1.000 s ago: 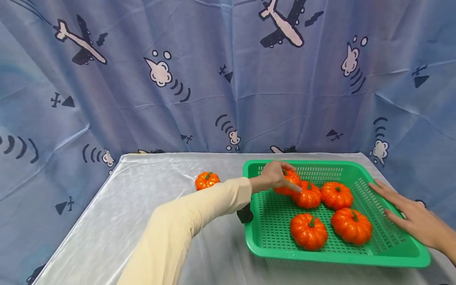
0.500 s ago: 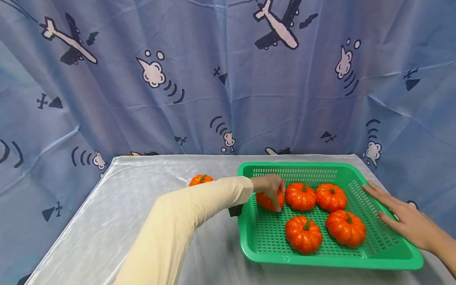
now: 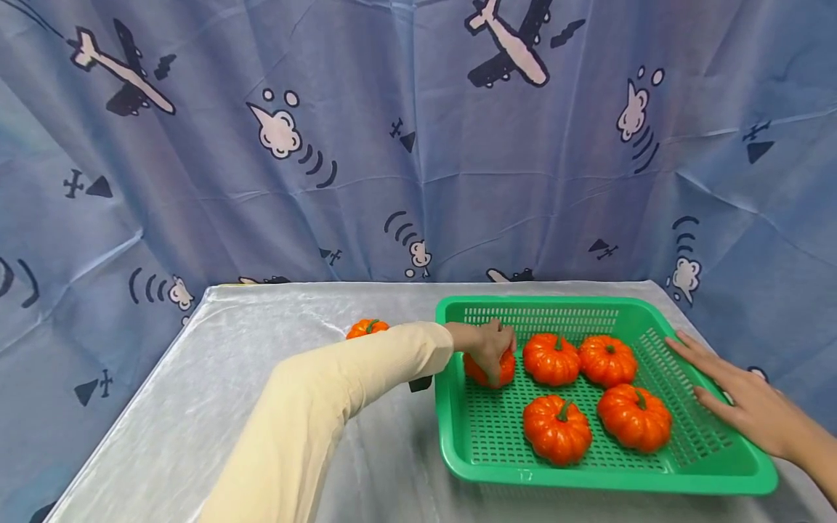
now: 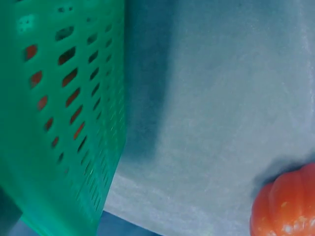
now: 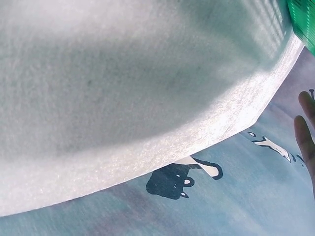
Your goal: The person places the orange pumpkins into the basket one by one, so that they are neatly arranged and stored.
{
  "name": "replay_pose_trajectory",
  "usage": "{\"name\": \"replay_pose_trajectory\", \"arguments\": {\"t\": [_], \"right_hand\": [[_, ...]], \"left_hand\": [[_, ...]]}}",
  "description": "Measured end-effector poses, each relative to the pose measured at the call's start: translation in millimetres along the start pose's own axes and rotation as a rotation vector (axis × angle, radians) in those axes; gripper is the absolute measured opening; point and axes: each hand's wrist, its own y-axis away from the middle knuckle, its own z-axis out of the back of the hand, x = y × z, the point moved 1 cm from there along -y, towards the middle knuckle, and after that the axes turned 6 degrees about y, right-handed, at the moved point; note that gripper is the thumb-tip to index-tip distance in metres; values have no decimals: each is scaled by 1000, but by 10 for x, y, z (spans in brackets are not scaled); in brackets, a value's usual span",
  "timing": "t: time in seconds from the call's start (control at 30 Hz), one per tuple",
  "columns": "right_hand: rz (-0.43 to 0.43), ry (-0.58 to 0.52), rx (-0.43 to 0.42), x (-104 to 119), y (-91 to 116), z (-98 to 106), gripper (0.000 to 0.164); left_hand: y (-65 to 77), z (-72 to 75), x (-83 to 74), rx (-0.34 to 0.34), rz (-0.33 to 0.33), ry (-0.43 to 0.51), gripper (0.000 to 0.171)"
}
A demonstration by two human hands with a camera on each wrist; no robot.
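Observation:
In the head view my left hand (image 3: 489, 349) reaches over the basket's left wall and grips a small orange pumpkin (image 3: 502, 372) from above, partly covering it. That pumpkin sits at the left end of the green plastic basket (image 3: 588, 479). My right hand (image 3: 745, 396) rests on the basket's right rim with its fingers extended; in the right wrist view only a few fingers (image 5: 306, 137) show at the edge. Two pumpkins stand side by side at the back, a middle pumpkin (image 3: 551, 359) and a right one (image 3: 608, 362). Nearer the front are a pumpkin (image 3: 557, 430) and another pumpkin (image 3: 634, 418).
Outside the basket, one more pumpkin (image 3: 368, 328) lies on the silvery table cover (image 3: 261, 349), partly behind my left sleeve (image 3: 333, 407). A blue curtain (image 3: 366, 145) printed with planes hangs right behind the table's back edge.
My left hand has moved left and lower, bringing its pumpkin from against the back middle one to the basket's left end. The right hand stays on the rim.

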Motion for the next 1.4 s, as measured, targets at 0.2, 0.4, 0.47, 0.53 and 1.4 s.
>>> {"name": "replay_pose_trajectory", "arguments": {"t": [0.2,0.4,0.47,0.53,1.4], "right_hand": [[4,17,9,17,-17,3,61],[-5,24,31,14,-18,-7,61],[-5,27,30,9,-13,-10,61],[-4,30,26,4,-10,-8,61],[32,72,6,-28,6,17,64]], "left_hand": [[30,103,1,38,-62,-52,50],[81,180,29,53,-135,-113,65],[121,263,44,54,-180,-81,65],[179,394,62,32,-259,-4,61],[1362,133,1368,-571,-458,828,46]]}}
